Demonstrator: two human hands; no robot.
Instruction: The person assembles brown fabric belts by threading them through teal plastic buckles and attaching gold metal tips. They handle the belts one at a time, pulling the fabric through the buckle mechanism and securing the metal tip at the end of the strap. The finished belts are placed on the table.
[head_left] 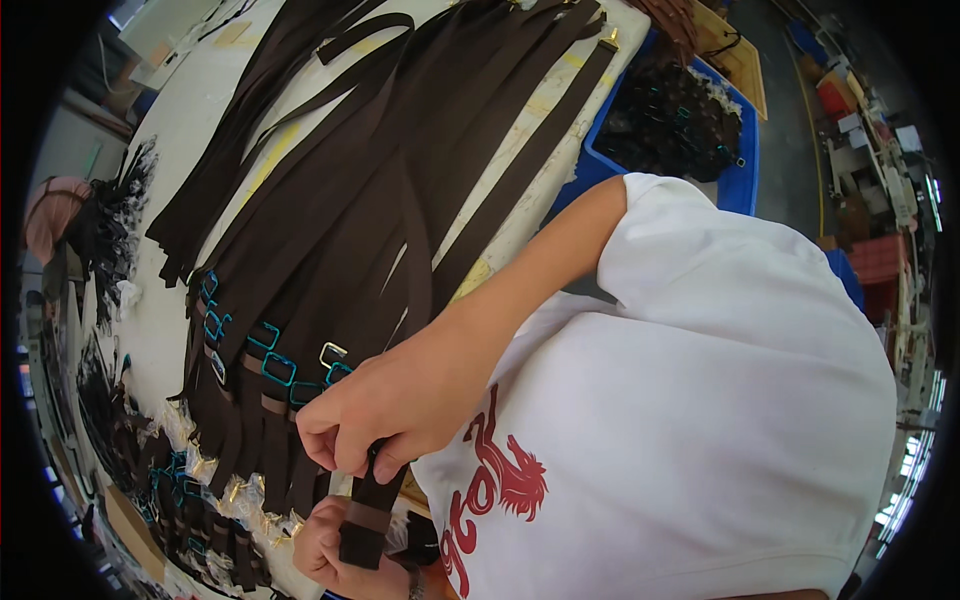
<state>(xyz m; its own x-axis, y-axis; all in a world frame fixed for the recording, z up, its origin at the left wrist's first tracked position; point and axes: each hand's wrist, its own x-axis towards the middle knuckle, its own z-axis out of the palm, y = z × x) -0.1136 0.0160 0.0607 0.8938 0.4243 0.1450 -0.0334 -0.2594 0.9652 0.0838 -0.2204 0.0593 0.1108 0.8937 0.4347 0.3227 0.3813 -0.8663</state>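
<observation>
My right hand (400, 405) reaches across from the upper right, its fingers and thumb closed on a dark brown strap (361, 545). Below it, my left hand (325, 550) is wrapped round the same strap near its end, with a band at the wrist. A lighter brown loop (368, 515) crosses the strap between the hands. Part of the strap is hidden under my right fingers. Beside my right hand, a row of dark straps (330, 220) lies lengthwise, some ending in teal-edged buckles (278, 369). One pale metal buckle (333, 354) lies just above my knuckles.
The straps cover much of a white table (185, 130). Plastic-wrapped gold-coloured fittings (245, 495) and more buckled straps (190, 510) lie along the lower left. A blue bin (738, 185) full of dark pieces stands beyond my right arm, next to a yellow crate (745, 60).
</observation>
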